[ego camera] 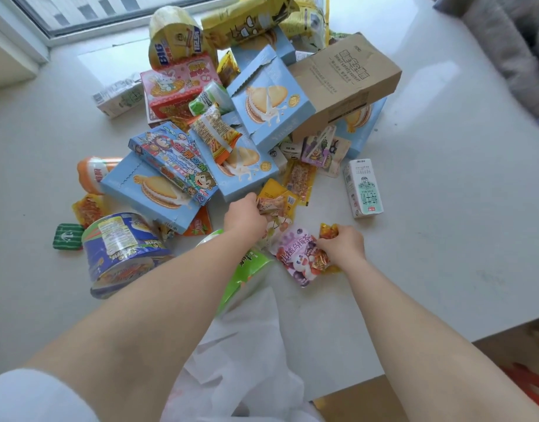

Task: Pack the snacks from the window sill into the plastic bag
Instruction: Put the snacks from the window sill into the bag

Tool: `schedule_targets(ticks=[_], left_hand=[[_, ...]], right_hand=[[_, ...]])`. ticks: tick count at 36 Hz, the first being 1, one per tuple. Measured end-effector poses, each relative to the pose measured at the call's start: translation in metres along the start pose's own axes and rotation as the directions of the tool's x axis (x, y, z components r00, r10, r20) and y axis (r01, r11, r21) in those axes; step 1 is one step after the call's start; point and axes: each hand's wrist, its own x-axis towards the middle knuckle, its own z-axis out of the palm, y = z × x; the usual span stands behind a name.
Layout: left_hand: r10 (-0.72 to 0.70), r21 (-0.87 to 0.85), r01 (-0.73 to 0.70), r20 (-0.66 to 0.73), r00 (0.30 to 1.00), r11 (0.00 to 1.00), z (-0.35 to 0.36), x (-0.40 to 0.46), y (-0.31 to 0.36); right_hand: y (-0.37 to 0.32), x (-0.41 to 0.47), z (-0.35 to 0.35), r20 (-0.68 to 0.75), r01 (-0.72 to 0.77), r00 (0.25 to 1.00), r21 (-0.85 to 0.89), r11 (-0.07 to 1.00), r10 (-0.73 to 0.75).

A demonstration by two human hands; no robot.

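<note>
A heap of snacks covers the white window sill [429,208]: light blue biscuit boxes [269,100], a pink box [175,83], a blue noodle cup [122,251] and several small packets. My left hand [245,216] is closed on a small yellow and orange packet [275,201] at the near edge of the heap. My right hand [342,243] grips small orange packets [328,231] lying over a purple and pink pouch [298,257]. The white plastic bag [246,360] lies crumpled at the near edge, between my forearms.
A brown paper bag [345,79] lies on the boxes at the back right. A white milk carton [363,187] lies alone to the right. A green packet [246,275] sits just beyond the bag. The window frame [79,25] runs along the far left.
</note>
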Motion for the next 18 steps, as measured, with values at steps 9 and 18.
schedule_targets(ticks=[9, 18], left_hand=[[0.027, -0.105, -0.031, -0.041, 0.999, 0.994, -0.005, -0.017, 0.006], [-0.014, -0.394, -0.046, -0.146, 0.989, 0.918, -0.034, -0.034, 0.007]], right_hand=[[0.004, -0.009, 0.002, 0.068, -0.141, 0.99, 0.364, 0.921, 0.124], [-0.005, -0.04, -0.03, -0.029, -0.083, 0.991, 0.623, 0.777, 0.13]])
